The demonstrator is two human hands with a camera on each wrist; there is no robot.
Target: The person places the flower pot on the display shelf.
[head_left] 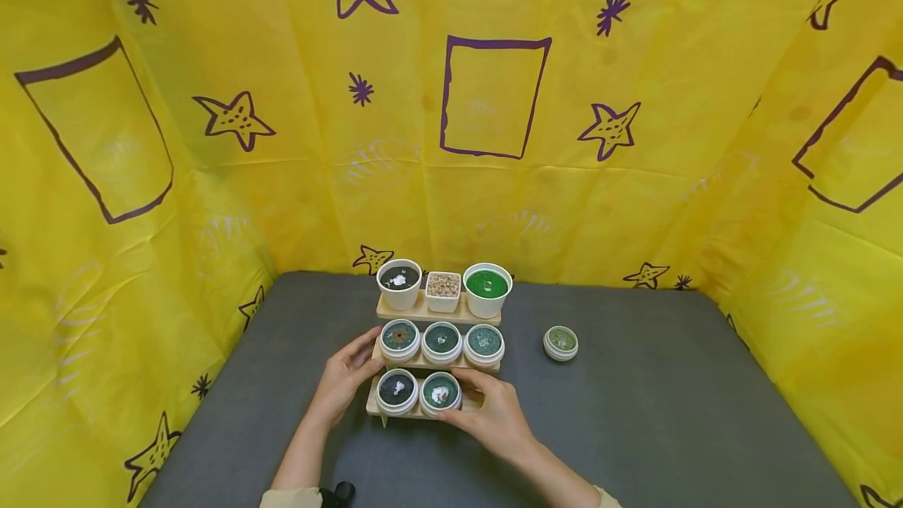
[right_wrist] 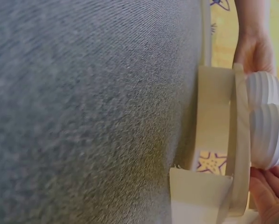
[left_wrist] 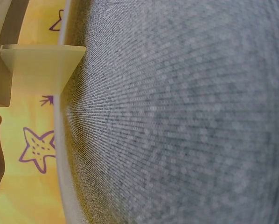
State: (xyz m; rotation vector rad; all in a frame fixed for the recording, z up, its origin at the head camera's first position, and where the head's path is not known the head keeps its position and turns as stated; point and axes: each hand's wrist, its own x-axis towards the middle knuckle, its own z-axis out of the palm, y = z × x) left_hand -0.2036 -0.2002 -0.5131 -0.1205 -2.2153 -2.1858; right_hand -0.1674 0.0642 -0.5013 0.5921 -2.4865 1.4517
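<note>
In the head view my right hand (head_left: 490, 411) pinches a white ribbed jar (head_left: 440, 393) with green and white contents, its thumb in front and fingers behind. The jar sits on the front board of a wooden stand (head_left: 376, 408), to the right of a dark-filled jar (head_left: 397, 392). In the right wrist view my right fingers (right_wrist: 269, 192) lie against the jar's ribbed side. My left hand (head_left: 343, 382) grips the left end of the stand's middle board, close to a jar with a brown patch (head_left: 400, 339). Its fingertips are partly hidden.
Two more jars, one middle (head_left: 442, 342) and one right (head_left: 484, 343), share the middle board. Behind stand a dark-filled cup (head_left: 399, 285), a square cup of grains (head_left: 443, 292) and a bright green cup (head_left: 487, 289). A pale green jar (head_left: 560, 342) stands apart on the grey table (head_left: 635, 414).
</note>
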